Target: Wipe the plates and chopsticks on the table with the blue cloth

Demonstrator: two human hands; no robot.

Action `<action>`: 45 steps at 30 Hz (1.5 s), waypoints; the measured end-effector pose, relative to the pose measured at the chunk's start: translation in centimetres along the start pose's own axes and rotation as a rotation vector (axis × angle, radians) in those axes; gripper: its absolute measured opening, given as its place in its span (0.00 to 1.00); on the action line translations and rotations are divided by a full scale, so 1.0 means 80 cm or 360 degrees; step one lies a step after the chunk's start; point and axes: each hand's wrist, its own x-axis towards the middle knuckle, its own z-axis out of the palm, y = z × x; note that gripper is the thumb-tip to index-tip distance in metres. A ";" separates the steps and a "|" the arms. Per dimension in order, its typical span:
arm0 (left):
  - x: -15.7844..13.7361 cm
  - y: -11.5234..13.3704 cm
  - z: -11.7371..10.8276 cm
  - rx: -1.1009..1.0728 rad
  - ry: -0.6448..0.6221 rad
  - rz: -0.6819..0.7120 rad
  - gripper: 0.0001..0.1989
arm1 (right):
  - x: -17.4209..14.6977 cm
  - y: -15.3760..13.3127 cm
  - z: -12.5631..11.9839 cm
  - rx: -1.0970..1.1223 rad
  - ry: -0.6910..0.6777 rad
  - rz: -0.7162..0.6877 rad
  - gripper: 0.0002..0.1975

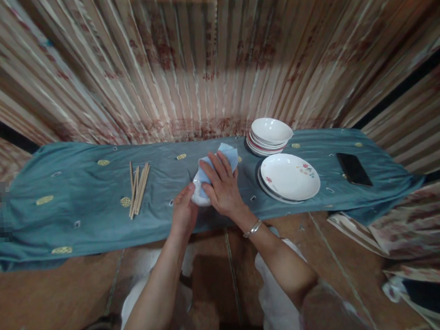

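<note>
My left hand (184, 210) grips the near edge of a small white bowl (198, 195) held over the teal cloth (76, 215). My right hand (223, 182) presses a light blue wiping cloth (227, 154) into and over that bowl, covering most of it. A silver bracelet (253, 228) sits on my right wrist. Both hands meet at the middle of the cloth's near edge.
Several wooden chopsticks (138, 188) lie to the left. To the right stands a stack of white plates with flower prints (289, 176), with a stack of white bowls (270, 134) behind it. A black phone (353, 168) lies far right. Striped curtains hang behind.
</note>
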 end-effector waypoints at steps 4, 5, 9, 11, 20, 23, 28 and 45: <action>0.000 0.000 0.000 0.0018 -0.0001 -0.0006 0.15 | 0.005 0.008 -0.001 0.0134 0.0120 0.0058 0.24; 0.000 0.000 0.000 0.0026 0.0001 -0.0006 0.16 | 0.005 0.010 -0.001 0.0169 0.0146 0.0073 0.24; -0.001 0.000 0.002 0.0043 -0.0014 -0.0011 0.16 | 0.007 0.020 0.001 0.0331 0.0219 0.0155 0.23; -0.001 0.000 0.001 0.0047 -0.0028 -0.0022 0.15 | 0.008 0.027 0.004 0.0428 0.0265 0.0213 0.23; 0.002 -0.002 -0.010 0.0064 0.0060 -0.0016 0.17 | 0.010 0.055 0.020 0.0852 0.0419 0.0540 0.23; 0.001 -0.001 -0.009 0.0060 0.0056 -0.0009 0.16 | 0.008 0.056 0.023 0.0923 0.0431 0.0698 0.23; -0.001 0.000 -0.006 0.0066 0.0048 -0.0004 0.15 | 0.005 0.062 0.035 0.1053 0.0427 0.0929 0.26; 0.002 0.014 -0.007 -0.0128 0.0157 -0.0165 0.14 | -0.011 0.079 0.095 0.1224 0.0352 0.1103 0.34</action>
